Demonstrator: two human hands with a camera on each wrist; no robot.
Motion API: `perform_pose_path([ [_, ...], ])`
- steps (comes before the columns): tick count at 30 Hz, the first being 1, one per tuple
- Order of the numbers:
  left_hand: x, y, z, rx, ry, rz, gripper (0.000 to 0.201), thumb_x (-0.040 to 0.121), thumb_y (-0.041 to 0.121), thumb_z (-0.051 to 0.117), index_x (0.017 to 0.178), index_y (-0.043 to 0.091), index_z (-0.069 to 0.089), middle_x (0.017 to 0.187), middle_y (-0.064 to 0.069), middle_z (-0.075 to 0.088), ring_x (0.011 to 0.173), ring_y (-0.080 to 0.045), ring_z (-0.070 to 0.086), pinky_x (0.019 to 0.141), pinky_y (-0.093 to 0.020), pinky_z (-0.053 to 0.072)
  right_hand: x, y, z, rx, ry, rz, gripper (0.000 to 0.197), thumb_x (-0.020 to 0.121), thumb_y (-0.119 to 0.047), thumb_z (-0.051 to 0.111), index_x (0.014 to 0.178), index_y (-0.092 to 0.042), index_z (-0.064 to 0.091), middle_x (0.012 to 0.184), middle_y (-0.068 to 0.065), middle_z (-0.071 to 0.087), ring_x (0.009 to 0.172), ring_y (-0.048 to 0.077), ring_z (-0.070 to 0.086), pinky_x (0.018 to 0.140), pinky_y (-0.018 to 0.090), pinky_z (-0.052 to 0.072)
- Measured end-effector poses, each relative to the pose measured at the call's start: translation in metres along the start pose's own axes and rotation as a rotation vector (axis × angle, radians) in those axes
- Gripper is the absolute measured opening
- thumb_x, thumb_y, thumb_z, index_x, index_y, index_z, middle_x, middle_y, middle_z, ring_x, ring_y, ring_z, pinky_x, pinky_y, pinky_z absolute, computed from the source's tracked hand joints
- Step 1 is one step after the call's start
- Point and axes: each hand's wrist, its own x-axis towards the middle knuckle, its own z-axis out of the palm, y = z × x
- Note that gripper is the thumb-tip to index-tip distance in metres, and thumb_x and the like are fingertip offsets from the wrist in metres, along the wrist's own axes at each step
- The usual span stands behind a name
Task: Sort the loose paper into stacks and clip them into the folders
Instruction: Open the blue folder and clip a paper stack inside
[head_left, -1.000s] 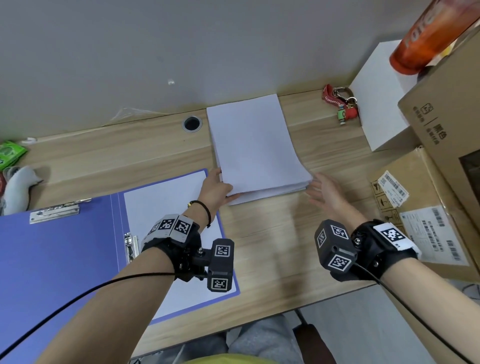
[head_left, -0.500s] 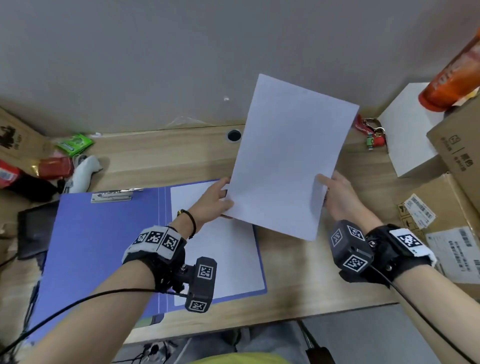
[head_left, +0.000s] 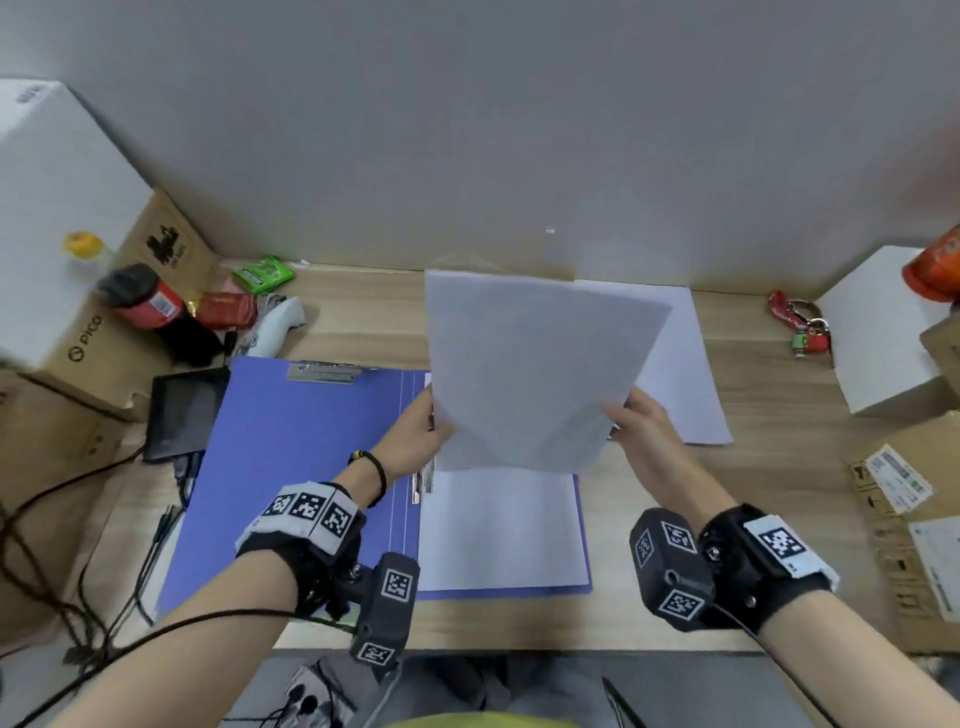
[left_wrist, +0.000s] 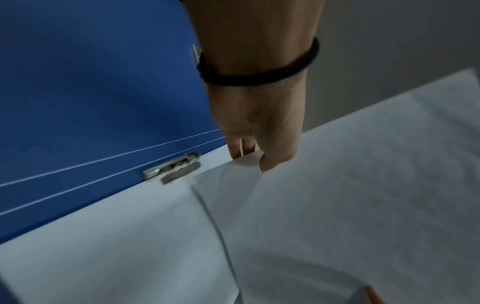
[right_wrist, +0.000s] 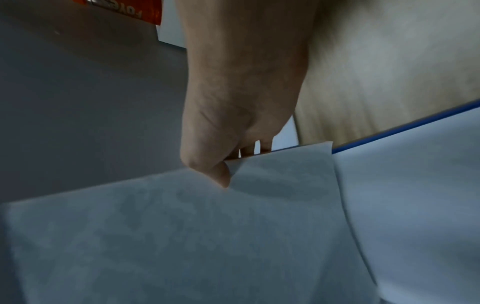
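Both hands pinch one sheet of paper (head_left: 530, 364) by its lower corners, left hand (head_left: 415, 441) and right hand (head_left: 644, 441), above the open folder (head_left: 291, 467).

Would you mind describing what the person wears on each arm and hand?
Both forearms are bare. Each wrist carries a black strap with white square-code tags and a black camera block; thin black cables trail back. The left hand also has a thin black wristband; the right hand has none.
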Motion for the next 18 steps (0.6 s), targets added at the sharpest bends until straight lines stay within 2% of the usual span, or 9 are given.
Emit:
perform_pose_path([
  [2, -0.004, -0.012, 0.007, 0.019, -0.007, -0.046, 0.040, 0.098, 0.004, 0.043, 0.137, 0.014, 0.041, 0.130, 0.004, 0.055, 0.121, -0.012, 0.053, 0.087, -0.008, 0.046, -0.007, 0.019, 0.003, -0.066, 0.021, 0.066, 0.028, 0.094, -0.005, 0.049, 0.104, -0.025, 0.066, 0.116, -0.006, 0.069, 0.106, 0.011, 0.063, 0.087, 0.027, 0.045],
  [3, -0.005, -0.015, 0.010, 0.036, 0.004, -0.064, 0.038, 0.099, 0.007, 0.043, 0.136, 0.013, 0.043, 0.129, 0.003, 0.056, 0.122, -0.015, 0.054, 0.085, -0.009, 0.046, -0.010, 0.026, 0.003, -0.096, 0.022, 0.090, 0.025, 0.095, -0.010, 0.049, 0.107, -0.025, 0.065, 0.118, -0.007, 0.067, 0.110, 0.011, 0.061, 0.087, 0.025, 0.044],
  [6, -0.003, -0.017, 0.012, 0.026, 0.039, -0.088, 0.037, 0.099, 0.015, 0.044, 0.136, 0.018, 0.046, 0.127, 0.006, 0.059, 0.119, -0.018, 0.057, 0.092, -0.026, 0.048, -0.016, 0.028, 0.005, -0.165, -0.002, 0.106, 0.024, 0.097, -0.018, 0.049, 0.116, -0.026, 0.060, 0.122, -0.010, 0.064, 0.113, 0.006, 0.057, 0.084, 0.018, 0.041],
  [8, -0.001, -0.006, 0.012, -0.012, 0.059, -0.078, 0.035, 0.099, 0.015, 0.044, 0.134, 0.018, 0.050, 0.124, 0.008, 0.061, 0.117, -0.013, 0.057, 0.088, -0.017, 0.046, -0.016, 0.017, 0.006, -0.176, 0.010, 0.079, 0.022, 0.098, -0.018, 0.049, 0.115, -0.027, 0.059, 0.121, -0.010, 0.064, 0.109, 0.001, 0.057, 0.084, 0.016, 0.042],
  [11, 0.001, 0.019, 0.011, -0.034, 0.060, -0.027, 0.032, 0.100, 0.014, 0.042, 0.129, 0.019, 0.054, 0.119, 0.010, 0.062, 0.110, -0.008, 0.059, 0.084, -0.012, 0.046, -0.013, -0.004, 0.007, -0.196, 0.030, 0.027, 0.023, 0.099, -0.023, 0.047, 0.120, -0.023, 0.057, 0.118, -0.009, 0.064, 0.107, 0.002, 0.058, 0.086, 0.019, 0.044],
  [15, 0.003, 0.037, 0.005, -0.104, 0.094, -0.013, 0.029, 0.098, 0.015, 0.046, 0.124, 0.022, 0.057, 0.116, 0.011, 0.065, 0.105, -0.007, 0.063, 0.086, -0.023, 0.051, -0.005, -0.022, 0.004, -0.227, 0.085, 0.012, 0.029, 0.100, -0.028, 0.045, 0.126, -0.022, 0.055, 0.118, -0.007, 0.065, 0.106, 0.012, 0.061, 0.090, 0.031, 0.046],
  [18, 0.001, 0.035, 0.002, -0.099, 0.026, -0.051, 0.029, 0.097, 0.013, 0.046, 0.122, 0.026, 0.054, 0.112, 0.013, 0.065, 0.098, -0.003, 0.064, 0.075, -0.018, 0.052, -0.004, -0.016, 0.005, -0.234, 0.082, 0.060, 0.029, 0.100, -0.024, 0.044, 0.127, -0.022, 0.054, 0.116, -0.006, 0.064, 0.104, 0.015, 0.061, 0.085, 0.032, 0.048],
])
